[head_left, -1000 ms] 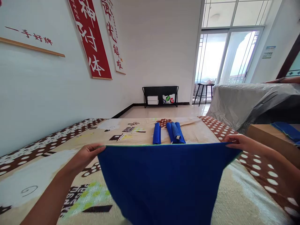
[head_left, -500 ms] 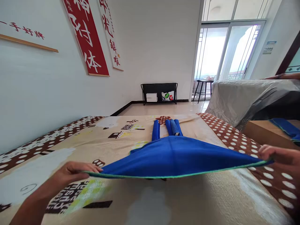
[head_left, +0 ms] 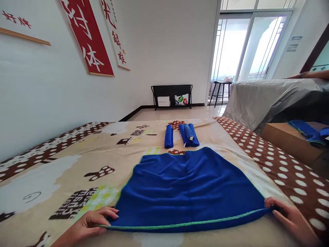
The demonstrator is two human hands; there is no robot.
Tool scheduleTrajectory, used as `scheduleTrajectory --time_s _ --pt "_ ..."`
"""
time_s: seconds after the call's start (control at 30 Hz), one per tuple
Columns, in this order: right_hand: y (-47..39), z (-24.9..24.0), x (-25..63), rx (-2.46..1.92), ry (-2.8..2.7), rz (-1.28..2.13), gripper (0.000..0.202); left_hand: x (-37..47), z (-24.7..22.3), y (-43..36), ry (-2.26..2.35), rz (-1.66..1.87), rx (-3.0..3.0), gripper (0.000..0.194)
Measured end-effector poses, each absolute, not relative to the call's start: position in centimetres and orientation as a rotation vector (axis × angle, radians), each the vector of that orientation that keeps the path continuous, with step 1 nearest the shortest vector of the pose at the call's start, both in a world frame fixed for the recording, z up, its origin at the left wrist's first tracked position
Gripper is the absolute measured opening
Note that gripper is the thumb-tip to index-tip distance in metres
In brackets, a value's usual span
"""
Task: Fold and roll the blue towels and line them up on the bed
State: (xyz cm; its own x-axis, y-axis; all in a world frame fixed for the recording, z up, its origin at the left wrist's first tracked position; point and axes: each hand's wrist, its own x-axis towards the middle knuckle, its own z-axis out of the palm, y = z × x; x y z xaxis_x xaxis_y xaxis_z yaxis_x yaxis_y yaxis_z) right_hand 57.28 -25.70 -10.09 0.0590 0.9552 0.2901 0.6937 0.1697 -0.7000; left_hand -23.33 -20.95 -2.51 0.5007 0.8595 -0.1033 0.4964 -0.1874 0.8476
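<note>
A blue towel [head_left: 190, 185] with green stitched edges lies spread and wrinkled on the patterned blanket [head_left: 102, 161]. Its near edge is lifted slightly and curls over between my two hands. My left hand [head_left: 89, 221] pinches the near left corner between thumb and fingers. At the near right corner, my right hand [head_left: 285, 211] grips the cloth the same way. Beyond the towel's far edge lie several rolled blue towels: one roll [head_left: 169, 136] apart on the left, and a cluster [head_left: 189, 134] with a smaller roll resting on top.
To the right, a cardboard box [head_left: 285, 137] has more blue cloth [head_left: 308, 132] on it. Behind it stands furniture under a grey plastic cover [head_left: 252, 99], with a person's arm [head_left: 311, 74] above. A black rack [head_left: 171, 92] and a stool [head_left: 221, 85] stand farther back.
Both hands have come down and nearer, bringing the towel from being held taut in the air to lying on the blanket. The rolled towels behind it now show fully.
</note>
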Motion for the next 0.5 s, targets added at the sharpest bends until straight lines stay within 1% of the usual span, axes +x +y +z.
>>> scheduleTrajectory --time_s 0.1,0.2,0.33,0.5 --pt "-25.8 -11.4 57.7 -1.615 -1.614 0.298 0.041 -23.6 -3.7 -21.7 1.107 0.604 1.825 0.013" --pt "-25.8 -12.3 57.6 -1.603 -1.619 0.247 0.039 -23.8 -4.3 -21.9 1.101 0.643 1.815 0.013" --pt "-25.5 -13.0 57.2 -1.589 -1.634 0.181 0.035 -23.8 -4.2 -22.0 1.117 0.659 1.819 0.012" --pt "-25.4 -13.3 56.7 -1.570 -1.646 0.099 0.033 -23.0 -3.5 -22.3 1.194 0.651 1.788 0.018"
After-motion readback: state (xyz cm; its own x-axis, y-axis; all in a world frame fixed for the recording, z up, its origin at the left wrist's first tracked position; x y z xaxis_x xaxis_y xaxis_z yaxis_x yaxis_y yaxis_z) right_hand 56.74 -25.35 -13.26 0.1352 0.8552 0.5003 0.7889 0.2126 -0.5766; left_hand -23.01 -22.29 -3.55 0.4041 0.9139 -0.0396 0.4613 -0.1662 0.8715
